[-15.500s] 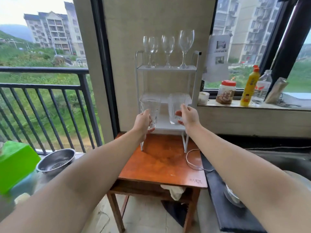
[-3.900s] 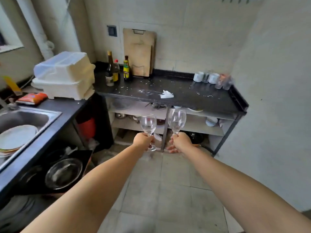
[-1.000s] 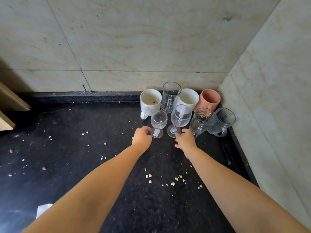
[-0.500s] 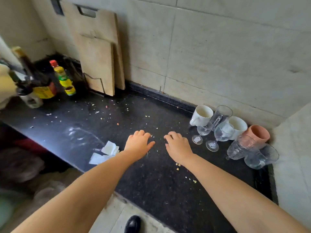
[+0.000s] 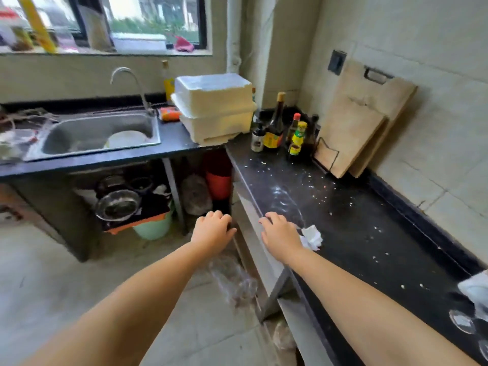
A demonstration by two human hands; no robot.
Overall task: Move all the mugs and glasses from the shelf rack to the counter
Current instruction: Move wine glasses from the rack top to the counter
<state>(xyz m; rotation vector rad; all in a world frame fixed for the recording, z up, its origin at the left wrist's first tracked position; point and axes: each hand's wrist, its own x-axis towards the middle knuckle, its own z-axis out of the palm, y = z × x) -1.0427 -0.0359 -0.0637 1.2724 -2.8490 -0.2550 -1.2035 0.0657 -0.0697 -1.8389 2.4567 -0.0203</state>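
The glassware I can see sits at the far right edge of my view, on the black surface [image 5: 369, 223]: the round foot of a wine glass [image 5: 462, 317] and, just above it, part of a white mug [image 5: 475, 287], both cut off by the frame. They stand behind and to the right of my hands, nearer my right arm than my left. The shelf rack is nowhere in view, so I cannot tell from here what is left on it. My judgement is that the next move turns on going away from this corner to find the rack, since both hands point away from the glasses, toward the sink [image 5: 97, 133] side of the kitchen.

My right hand [image 5: 281, 235] hovers over the front edge of the surface, palm down, fingers loosely extended, with nothing in it; a crumpled bit of white paper [image 5: 313, 236] lies just beside it, and whether they touch I cannot tell. My left hand [image 5: 214, 231] hangs out past the edge, over the floor, palm down with fingers gently bent and also empty. Both arms reach forward, about parallel, well apart from the bottles [image 5: 280, 128] and the cutting boards [image 5: 361, 122] leaning against the wall at the back.
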